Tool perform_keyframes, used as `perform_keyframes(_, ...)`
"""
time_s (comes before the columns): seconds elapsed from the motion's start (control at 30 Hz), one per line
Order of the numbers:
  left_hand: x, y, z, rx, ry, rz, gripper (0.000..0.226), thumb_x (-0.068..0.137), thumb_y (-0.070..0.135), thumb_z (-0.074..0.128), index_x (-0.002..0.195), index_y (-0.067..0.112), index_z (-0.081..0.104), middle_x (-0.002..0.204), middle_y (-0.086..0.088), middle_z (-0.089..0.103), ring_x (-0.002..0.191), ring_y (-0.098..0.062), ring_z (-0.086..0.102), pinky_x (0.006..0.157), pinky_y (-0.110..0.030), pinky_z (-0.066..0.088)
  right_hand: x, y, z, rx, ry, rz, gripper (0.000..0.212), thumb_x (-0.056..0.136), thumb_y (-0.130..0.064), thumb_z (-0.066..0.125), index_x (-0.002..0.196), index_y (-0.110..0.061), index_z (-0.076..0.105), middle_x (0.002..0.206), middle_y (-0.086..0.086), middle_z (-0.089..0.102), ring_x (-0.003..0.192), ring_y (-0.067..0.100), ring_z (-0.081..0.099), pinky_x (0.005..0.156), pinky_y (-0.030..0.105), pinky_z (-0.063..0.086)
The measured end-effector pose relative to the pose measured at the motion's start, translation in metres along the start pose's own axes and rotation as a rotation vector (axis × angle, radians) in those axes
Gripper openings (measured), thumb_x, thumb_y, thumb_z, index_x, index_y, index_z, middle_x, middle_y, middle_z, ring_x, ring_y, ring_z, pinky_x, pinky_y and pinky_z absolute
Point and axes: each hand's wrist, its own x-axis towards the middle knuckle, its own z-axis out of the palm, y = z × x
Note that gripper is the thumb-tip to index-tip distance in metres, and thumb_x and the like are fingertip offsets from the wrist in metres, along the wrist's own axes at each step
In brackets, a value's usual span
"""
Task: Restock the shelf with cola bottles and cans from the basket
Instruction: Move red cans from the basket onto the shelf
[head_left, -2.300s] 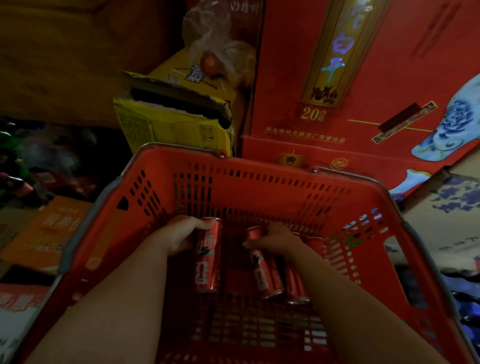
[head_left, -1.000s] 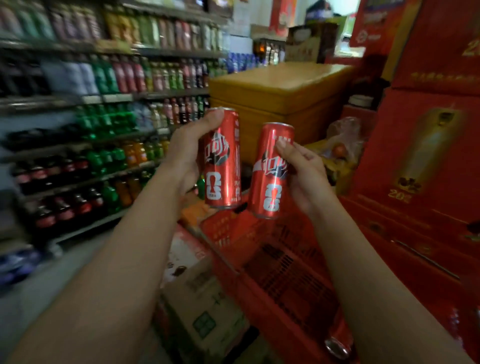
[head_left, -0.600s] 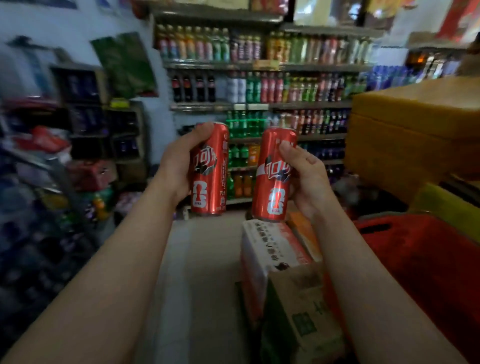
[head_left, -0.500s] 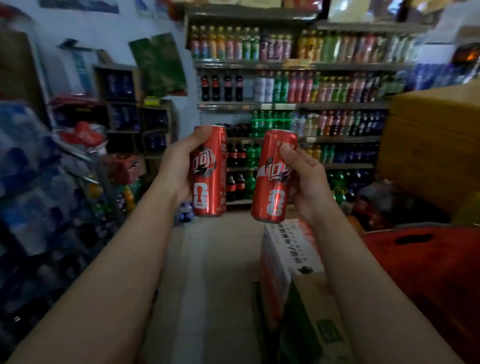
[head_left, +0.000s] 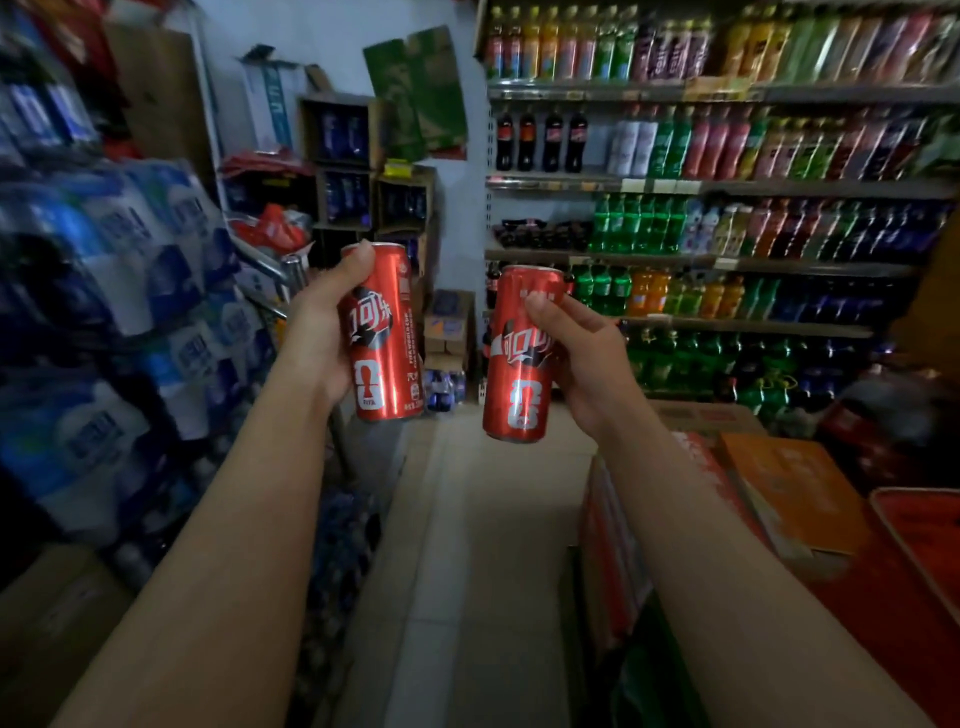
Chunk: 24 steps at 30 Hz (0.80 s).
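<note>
Qty 2 cans, qty 2 hands, both raised in front of the camera.

1. L hand (head_left: 319, 332) is gripping can no. 1 (head_left: 385, 338): thumb is lying up the front near the top rim, fingers are wrapping round the back. The can is standing upright, label facing the camera.
2. R hand (head_left: 589, 364) is gripping can no. 2 (head_left: 519, 358): thumb is pressing across the label, fingers are curling round the far side. This can is tilting slightly and sitting a little lower than no. 1. The cans are sitting apart, not touching.
3. Both cans are hanging in mid-air over the aisle floor (head_left: 467, 545), well short of the shelf (head_left: 727, 184).

Shelf: 4 rails are showing, packed w/ mixed drink bottles. Qty 4 dark cola bottles (head_left: 540, 137) are standing at the L end of the 2nd tier. Can no. 2 and the R hand are covering part of the lower tiers.

Surroundings: shrink-wrapped water packs (head_left: 130, 260) are stacking up along the L side. A red-and-white carton (head_left: 613, 545) and an orange carton (head_left: 789, 493) are sitting on the R, between the person and the shelf base. The red basket (head_left: 924, 525) is showing at the R edge, cut off by the frame; contents not visible.
</note>
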Motion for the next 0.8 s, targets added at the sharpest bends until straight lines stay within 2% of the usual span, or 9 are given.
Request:
perform_keyframes(0.1,0.003,-0.01,0.009,0.069,-0.02,-0.028,0.065,0.067,0.05,0.075,0.119,0.012,0.062,0.111,-0.009,0.07,0.096,-0.025,0.069,0.08,-0.039,0.054,0.006,0.004,-0.008,-0.015,0.005,0.011,0.039,0.077,-0.024,0.074,0.114,-0.016,0.067,0.109,0.01,0.071,0.099,0.03,0.069,0.084,0.046,0.057)
perform_keyframes(0.2,0.012,-0.023,0.023,0.119,-0.051,-0.049,0.066,0.063,0.05,0.076,0.116,0.013,0.063,0.104,-0.007,0.071,0.091,-0.024,0.07,0.079,-0.041,0.055,0.013,0.004,-0.02,-0.026,0.007,0.018,0.051,0.069,-0.028,0.075,0.117,-0.014,0.066,0.108,0.009,0.07,0.099,0.031,0.068,0.084,0.047,0.057)
perform_keyframes(0.3,0.024,-0.039,0.037,0.14,-0.04,-0.073,0.05,0.064,0.044,0.073,0.107,0.018,0.066,0.103,-0.005,0.072,0.093,-0.025,0.07,0.079,-0.039,0.054,0.026,0.006,-0.038,-0.052,0.033,0.031,0.039,0.072,-0.024,0.075,0.11,-0.019,0.066,0.103,0.005,0.071,0.095,0.028,0.069,0.08,0.044,0.057)
perform_keyframes(0.4,0.041,-0.055,0.045,0.133,-0.024,-0.07,0.045,0.062,0.04,0.075,0.101,0.019,0.069,0.1,-0.004,0.073,0.095,-0.025,0.07,0.084,-0.041,0.054,0.04,0.013,-0.056,-0.087,0.058,0.036,0.031,0.082,-0.017,0.071,0.111,-0.02,0.065,0.101,0.002,0.07,0.088,0.019,0.069,0.072,0.034,0.056)
perform_keyframes(0.63,0.117,-0.092,0.046,0.194,-0.068,-0.079,0.047,0.066,0.036,0.073,0.109,0.019,0.068,0.11,-0.008,0.069,0.1,-0.027,0.067,0.086,-0.042,0.053,0.112,0.04,-0.077,-0.097,0.096,0.062,0.024,0.082,-0.018,0.07,0.104,-0.025,0.064,0.105,0.002,0.068,0.095,0.021,0.066,0.078,0.037,0.053)
perform_keyframes(0.7,0.147,-0.099,0.041,0.211,-0.085,-0.084,0.049,0.066,0.036,0.072,0.112,0.019,0.067,0.113,-0.009,0.068,0.102,-0.029,0.065,0.088,-0.043,0.053,0.142,0.049,-0.078,-0.095,0.104,0.06,0.028,0.082,-0.017,0.07,0.109,-0.022,0.063,0.106,0.003,0.067,0.095,0.022,0.067,0.078,0.038,0.054)
perform_keyframes(0.8,0.205,-0.109,0.032,0.219,-0.113,-0.075,0.049,0.067,0.035,0.072,0.112,0.018,0.067,0.109,-0.009,0.069,0.1,-0.028,0.066,0.084,-0.04,0.053,0.192,0.062,-0.076,-0.102,0.121,0.06,0.048,0.076,-0.023,0.073,0.122,-0.016,0.06,0.111,0.007,0.068,0.097,0.026,0.068,0.08,0.042,0.055)
